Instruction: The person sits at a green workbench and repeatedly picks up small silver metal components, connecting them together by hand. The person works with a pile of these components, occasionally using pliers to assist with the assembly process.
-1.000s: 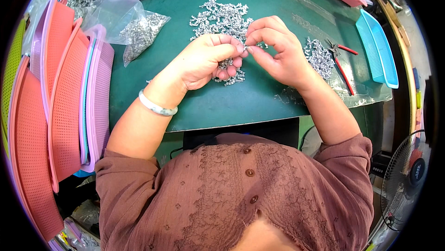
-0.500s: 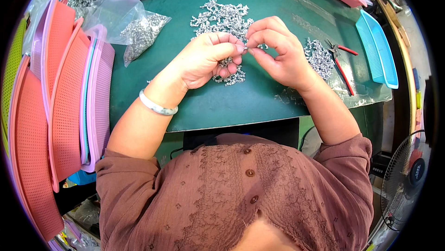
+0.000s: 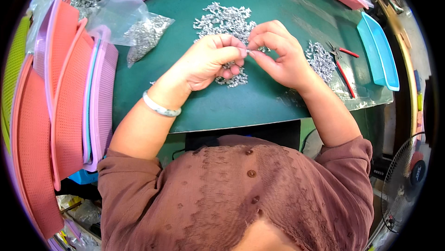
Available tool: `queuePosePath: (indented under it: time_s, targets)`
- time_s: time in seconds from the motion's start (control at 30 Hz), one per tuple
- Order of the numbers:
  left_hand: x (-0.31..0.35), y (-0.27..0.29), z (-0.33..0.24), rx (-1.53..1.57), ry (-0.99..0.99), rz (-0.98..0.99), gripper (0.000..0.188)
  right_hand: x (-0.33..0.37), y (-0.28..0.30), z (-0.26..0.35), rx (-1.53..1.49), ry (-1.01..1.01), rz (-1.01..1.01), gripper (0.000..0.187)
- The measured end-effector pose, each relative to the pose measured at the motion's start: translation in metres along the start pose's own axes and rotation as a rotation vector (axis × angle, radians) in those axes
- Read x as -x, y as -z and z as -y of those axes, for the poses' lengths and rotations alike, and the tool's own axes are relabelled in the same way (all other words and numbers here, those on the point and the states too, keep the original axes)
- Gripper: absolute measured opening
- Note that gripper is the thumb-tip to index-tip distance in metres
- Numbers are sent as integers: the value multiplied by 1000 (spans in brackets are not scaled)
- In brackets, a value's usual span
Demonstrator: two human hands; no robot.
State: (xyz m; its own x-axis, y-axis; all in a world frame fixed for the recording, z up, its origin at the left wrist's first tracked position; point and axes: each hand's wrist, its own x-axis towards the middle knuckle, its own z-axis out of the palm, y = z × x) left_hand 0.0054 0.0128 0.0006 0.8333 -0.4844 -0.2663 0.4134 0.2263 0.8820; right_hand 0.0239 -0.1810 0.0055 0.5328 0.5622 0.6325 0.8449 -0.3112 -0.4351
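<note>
Tabletop [image 3: 222, 109], metal piece [image 3: 248, 51] between left hand [image 3: 208, 61] and right hand [image 3: 282, 58]

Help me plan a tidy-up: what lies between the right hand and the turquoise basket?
In the head view, a small heap of silvery parts, then red-handled pliers, lie between the right hand and the turquoise basket.

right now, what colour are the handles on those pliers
The pliers' handles are red, shown in the head view.
</note>
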Motion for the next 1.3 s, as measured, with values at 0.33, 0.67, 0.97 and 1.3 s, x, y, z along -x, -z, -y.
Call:
queuePosePath:
  time_s: [0.33, 0.67, 0.97, 1.3]
  targets:
    - [2, 13, -16, 328, -108, -5, 7, -5, 6, 8, -19, -36, -11, 15]
    - [32, 54, -113, 357, -732, -419, 8, -1, 5, 4, -60, -12, 6, 13]
    - [48, 92, -153, 76, -887, -907, 11, 1, 8, 2, -86, -4, 5, 11]
    - [40, 95, -135, -669, -555, -1073, 26, 5, 9, -12, -12, -54, 34, 7]
